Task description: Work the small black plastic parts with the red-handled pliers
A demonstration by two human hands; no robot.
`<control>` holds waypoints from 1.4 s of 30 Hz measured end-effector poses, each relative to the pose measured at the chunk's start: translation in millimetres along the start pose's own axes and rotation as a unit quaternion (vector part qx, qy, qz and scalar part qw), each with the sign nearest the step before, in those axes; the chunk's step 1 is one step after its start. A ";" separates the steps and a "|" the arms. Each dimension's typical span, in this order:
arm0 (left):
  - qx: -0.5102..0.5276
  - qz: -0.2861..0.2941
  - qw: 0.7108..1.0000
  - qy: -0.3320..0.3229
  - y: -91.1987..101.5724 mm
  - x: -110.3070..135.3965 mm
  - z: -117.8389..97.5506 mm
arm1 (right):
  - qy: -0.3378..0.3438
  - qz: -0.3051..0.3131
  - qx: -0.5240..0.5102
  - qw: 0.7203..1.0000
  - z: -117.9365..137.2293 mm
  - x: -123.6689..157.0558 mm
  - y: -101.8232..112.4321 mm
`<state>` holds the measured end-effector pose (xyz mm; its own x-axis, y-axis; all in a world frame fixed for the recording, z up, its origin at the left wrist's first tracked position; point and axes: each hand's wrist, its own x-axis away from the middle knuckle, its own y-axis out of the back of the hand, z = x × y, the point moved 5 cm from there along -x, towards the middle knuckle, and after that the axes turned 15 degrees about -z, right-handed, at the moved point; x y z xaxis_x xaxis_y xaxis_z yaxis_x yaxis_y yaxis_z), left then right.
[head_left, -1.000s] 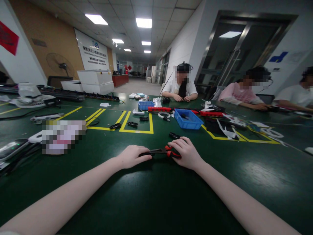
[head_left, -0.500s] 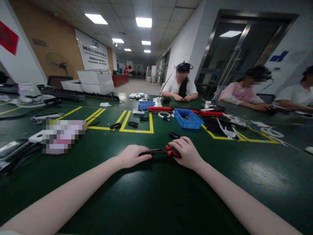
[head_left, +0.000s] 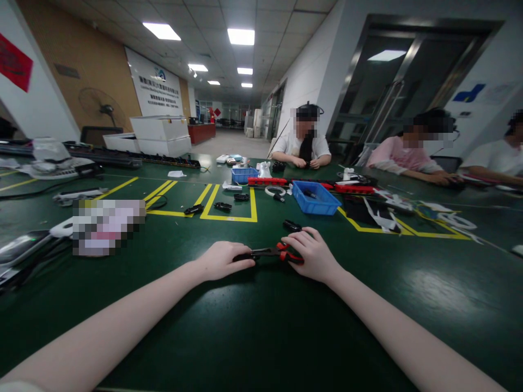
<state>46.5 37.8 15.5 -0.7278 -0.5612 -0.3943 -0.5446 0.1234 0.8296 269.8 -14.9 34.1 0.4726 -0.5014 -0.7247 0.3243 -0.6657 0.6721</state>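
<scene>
My right hand [head_left: 315,255] is closed around the red-and-black handles of a pair of long-nosed pliers [head_left: 283,247], whose jaws point left. My left hand [head_left: 220,261] pinches a small black part [head_left: 243,256] between thumb and fingers, most of it covered by them. The jaw tips meet this part at its right end; whether they grip it I cannot tell. Just beyond my right fingers, another small black piece [head_left: 291,225] lies on the green table [head_left: 253,326].
Several black pieces [head_left: 223,206] lie in and by a yellow-taped area. Beyond the pliers stands a blue bin [head_left: 315,202] with dark items inside, near a coiled white cable [head_left: 274,191]. A pixelated object [head_left: 108,227] lies left. Co-workers [head_left: 302,144] sit across and at right.
The view has shifted very slightly. Both hands, the pliers and the black part keep practically the same position.
</scene>
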 end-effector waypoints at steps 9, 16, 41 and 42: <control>-0.020 -0.002 1.000 -0.018 -1.4 0.5 -0.1 | 0.011 0.018 -0.004 1.000 1.3 0.3 -2.0; -0.039 0.000 0.999 -0.024 -2.7 2.2 -0.2 | 0.011 0.024 -0.003 1.000 1.4 0.3 -2.0; -0.039 0.003 0.999 -0.036 -3.0 1.9 -1.5 | 0.030 -0.017 0.019 0.999 1.2 1.5 -0.5; -0.037 0.003 0.999 -0.035 -2.9 1.9 -1.4 | 0.027 -0.012 0.018 0.999 0.9 1.7 -1.1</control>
<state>47.3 35.3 12.9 -0.7605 -0.5008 -0.4133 -0.5088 0.0643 0.8585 269.6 -15.5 32.0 0.5087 -0.4554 -0.7306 0.3063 -0.6974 0.6480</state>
